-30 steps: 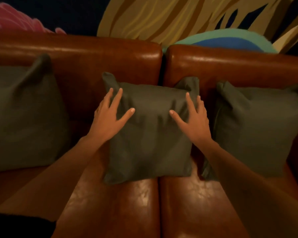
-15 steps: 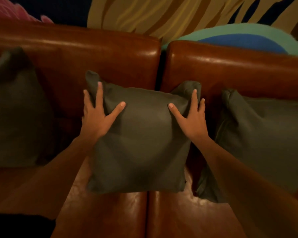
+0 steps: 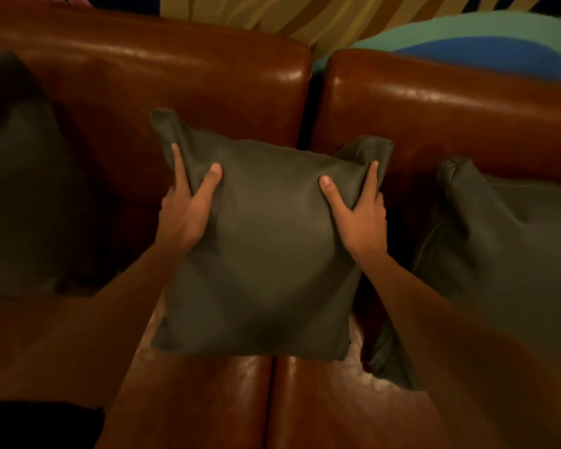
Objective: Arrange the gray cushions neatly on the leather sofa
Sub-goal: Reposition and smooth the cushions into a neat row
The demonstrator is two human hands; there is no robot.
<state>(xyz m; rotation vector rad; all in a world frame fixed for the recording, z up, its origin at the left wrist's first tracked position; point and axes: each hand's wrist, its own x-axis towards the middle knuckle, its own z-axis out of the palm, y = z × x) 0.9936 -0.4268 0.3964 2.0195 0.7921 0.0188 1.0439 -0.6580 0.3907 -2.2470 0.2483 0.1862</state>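
Observation:
A gray middle cushion (image 3: 266, 254) leans near the seam of the brown leather sofa (image 3: 175, 69). My left hand (image 3: 183, 215) grips its upper left edge, thumb on the front, index finger along the side. My right hand (image 3: 361, 222) grips the upper right edge the same way, its other fingers hidden behind the fabric. A second gray cushion (image 3: 20, 196) leans against the backrest at the left. A third gray cushion (image 3: 506, 254) leans at the right, its lower corner behind my right forearm.
The sofa has two back sections and two seat pads (image 3: 208, 400) with a seam between them under the middle cushion. Behind the sofa is a wall painted with yellow stripes and a blue and green shape (image 3: 483, 50).
Both hands went from lying flat on the middle cushion's front to gripping its upper side edges. The cushion's top corners now bunch up, and the view has moved closer.

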